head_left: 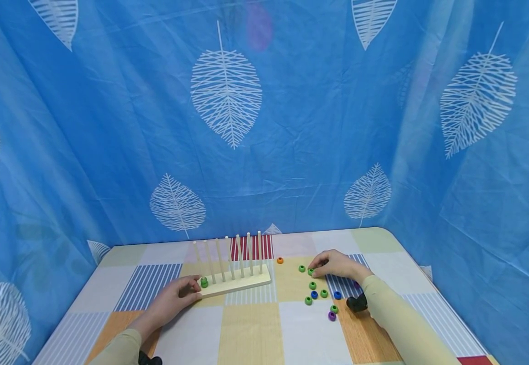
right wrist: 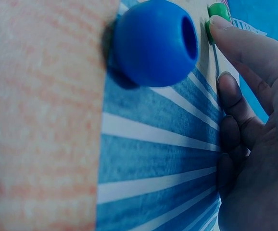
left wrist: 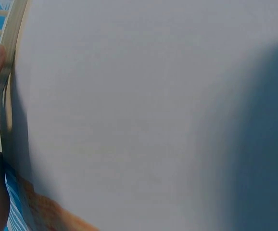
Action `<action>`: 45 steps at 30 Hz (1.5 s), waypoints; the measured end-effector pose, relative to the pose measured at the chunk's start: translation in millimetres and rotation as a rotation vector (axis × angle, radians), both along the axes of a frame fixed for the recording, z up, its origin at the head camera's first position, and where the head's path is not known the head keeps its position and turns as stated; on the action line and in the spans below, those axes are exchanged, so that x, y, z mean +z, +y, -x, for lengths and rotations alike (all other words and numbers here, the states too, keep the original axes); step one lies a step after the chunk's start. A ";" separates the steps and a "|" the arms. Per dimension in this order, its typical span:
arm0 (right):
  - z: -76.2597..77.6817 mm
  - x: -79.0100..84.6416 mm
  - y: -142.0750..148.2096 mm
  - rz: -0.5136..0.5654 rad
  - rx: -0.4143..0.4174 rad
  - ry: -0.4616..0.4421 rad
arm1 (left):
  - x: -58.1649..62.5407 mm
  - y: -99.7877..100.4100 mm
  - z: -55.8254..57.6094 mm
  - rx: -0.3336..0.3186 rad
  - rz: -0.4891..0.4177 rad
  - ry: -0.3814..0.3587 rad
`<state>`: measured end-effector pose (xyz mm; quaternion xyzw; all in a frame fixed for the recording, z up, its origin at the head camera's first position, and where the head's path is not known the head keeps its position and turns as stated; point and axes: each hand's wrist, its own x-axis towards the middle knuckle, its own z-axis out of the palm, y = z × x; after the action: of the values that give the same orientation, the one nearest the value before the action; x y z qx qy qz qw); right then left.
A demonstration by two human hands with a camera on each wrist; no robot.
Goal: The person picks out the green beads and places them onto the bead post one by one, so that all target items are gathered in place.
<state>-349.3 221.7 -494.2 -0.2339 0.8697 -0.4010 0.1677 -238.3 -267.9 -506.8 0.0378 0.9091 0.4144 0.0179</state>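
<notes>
The beads (head_left: 312, 286) are green, blue, purple and orange, the pegboard (head_left: 252, 280) cream.

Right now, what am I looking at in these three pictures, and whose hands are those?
They're a person's own bare hands, no robot. The wide picture is taken from the person's head, looking forward and down. The other two are taken from the left and right wrists, so some things look huge. A patchwork-patterned tablecloth lies underneath. On it are loose green beads, blue beads, an orange bead and a purple bead, plus a wooden pegboard. The left hand holds the pegboard's left end. The right hand pinches one green bead. That big blue ball? Just a bead, seen close up!
</notes>
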 end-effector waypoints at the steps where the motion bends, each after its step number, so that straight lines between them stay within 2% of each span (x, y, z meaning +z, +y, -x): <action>1: -0.1 0.2 0.0 0.002 0.000 0.001 | -0.3 -0.2 0.2 -0.001 0.002 0.002; 11: 0.4 2.4 1.9 0.021 -0.015 -0.010 | -0.6 -0.1 0.9 -0.002 -0.005 -0.010; 17: 1.3 10.3 3.0 0.021 -0.019 -0.005 | 0.7 0.5 0.3 -0.002 0.001 -0.004; 26: 3.5 38.4 0.3 0.051 -0.026 0.031 | -1.5 0.8 2.6 0.001 -0.010 -0.007; 33: -1.1 59.6 -4.7 0.071 -0.007 0.039 | 1.1 3.7 3.6 0.007 0.008 0.004; 39: -9.9 76.8 -19.6 0.072 0.010 0.045 | 1.9 3.2 2.1 0.012 0.022 -0.007; 45: -11.7 93.6 -37.7 0.079 0.037 0.099 | 1.2 0.8 -0.9 0.007 0.022 -0.011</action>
<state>-337.6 184.0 -400.6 -0.2759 0.8559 -0.4198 0.1225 -237.5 -267.0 -505.6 0.0320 0.9137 0.4045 0.0217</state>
